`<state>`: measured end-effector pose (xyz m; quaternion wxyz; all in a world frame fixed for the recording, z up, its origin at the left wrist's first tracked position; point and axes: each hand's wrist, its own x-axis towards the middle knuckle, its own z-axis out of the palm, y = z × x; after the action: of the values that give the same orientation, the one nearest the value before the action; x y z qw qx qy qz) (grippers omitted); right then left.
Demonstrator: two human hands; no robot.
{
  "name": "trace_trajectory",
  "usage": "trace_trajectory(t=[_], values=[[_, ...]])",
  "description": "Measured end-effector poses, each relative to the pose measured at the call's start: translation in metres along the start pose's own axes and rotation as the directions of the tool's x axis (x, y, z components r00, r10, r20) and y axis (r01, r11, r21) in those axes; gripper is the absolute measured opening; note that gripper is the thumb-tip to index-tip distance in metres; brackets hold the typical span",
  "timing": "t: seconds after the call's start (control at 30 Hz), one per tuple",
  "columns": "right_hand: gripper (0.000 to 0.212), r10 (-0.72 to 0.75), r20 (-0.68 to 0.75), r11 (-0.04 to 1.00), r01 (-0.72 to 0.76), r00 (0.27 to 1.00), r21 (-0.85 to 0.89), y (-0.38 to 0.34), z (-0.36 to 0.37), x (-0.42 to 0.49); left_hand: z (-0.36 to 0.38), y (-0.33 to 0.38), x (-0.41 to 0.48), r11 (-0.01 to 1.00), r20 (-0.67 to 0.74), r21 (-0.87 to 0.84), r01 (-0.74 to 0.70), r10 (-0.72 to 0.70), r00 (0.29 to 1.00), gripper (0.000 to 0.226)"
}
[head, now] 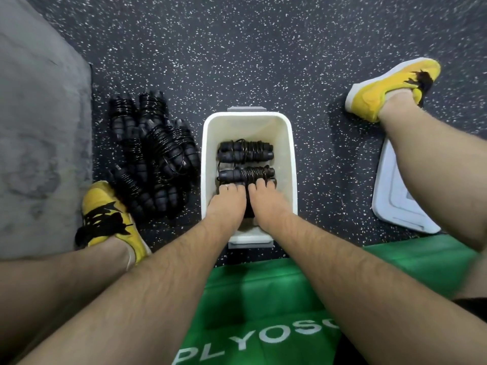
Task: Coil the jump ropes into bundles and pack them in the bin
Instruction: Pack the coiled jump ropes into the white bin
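Hands reach into the white bin (247,125): left hand (228,204) and right hand (266,204) lay bent fingers on the nearer rope bundle (237,173), gripping or only touching I cannot tell. A second bundle (245,151) lies beyond it; more bundles (152,156) sit heaped left of the bin.

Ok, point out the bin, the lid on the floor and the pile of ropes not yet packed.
Bin (237,127): head view, bare far inner wall.
Lid (395,204): head view, its flat top panel.
Pile of coiled ropes (155,159): head view, a bundle mid-pile.
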<state>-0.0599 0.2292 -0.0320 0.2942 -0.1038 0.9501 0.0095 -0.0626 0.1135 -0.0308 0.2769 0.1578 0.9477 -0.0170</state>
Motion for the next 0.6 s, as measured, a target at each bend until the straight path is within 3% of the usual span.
trace_trajectory(t=[0.23, 0.4, 0.47, 0.6], values=[[0.056, 0.05, -0.058, 0.999, -0.049, 0.997, 0.013, -0.002, 0.002, -0.002, -0.004, 0.001, -0.005, 0.998, -0.041, 0.059, -0.013, 0.016, 0.999, 0.044], [0.06, 0.031, 0.016, 0.996, -0.032, 0.999, 0.082, 0.001, -0.002, 0.001, -0.004, -0.001, -0.005, 0.998, -0.041, 0.058, -0.029, 0.031, 0.999, 0.047], [0.051, 0.008, 0.02, 0.994, -0.01, 1.0, 0.106, 0.003, -0.012, 0.0, -0.007, -0.002, -0.004, 0.998, -0.042, 0.044, -0.041, 0.043, 0.998, 0.04], [0.033, -0.049, -0.155, 0.993, 0.064, 0.987, 0.095, 0.0, -0.048, -0.006, -0.03, -0.013, -0.001, 0.987, -0.126, -0.124, -0.106, 0.091, 0.988, 0.034]])
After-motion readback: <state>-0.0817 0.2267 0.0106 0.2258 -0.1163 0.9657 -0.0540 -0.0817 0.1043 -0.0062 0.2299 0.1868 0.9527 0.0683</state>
